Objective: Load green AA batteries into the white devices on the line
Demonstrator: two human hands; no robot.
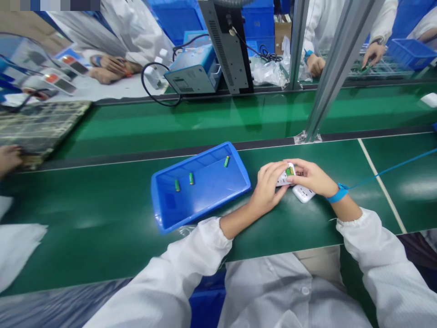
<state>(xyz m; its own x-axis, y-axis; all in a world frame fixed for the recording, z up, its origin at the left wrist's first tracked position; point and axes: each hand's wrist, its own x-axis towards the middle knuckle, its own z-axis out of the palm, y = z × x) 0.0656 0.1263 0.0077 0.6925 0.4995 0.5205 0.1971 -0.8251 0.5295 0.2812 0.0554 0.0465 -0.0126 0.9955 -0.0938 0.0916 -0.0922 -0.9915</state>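
Between my two hands is a small white plastic device with green batteries showing in its open compartment. My left hand closes round its left side, and the fingers of my right hand grip the right side by the batteries. A second white device lies on the green bench just below my right hand. To the left of my hands sits a blue plastic bin. Inside it are three loose green batteries, lying apart from each other.
A metal post rises from the bench's back edge. Behind runs a green conveyor belt. A blue-grey instrument box with a black cable stands beyond it. Co-workers' hands are across the belt. A blue wrist cord stretches right.
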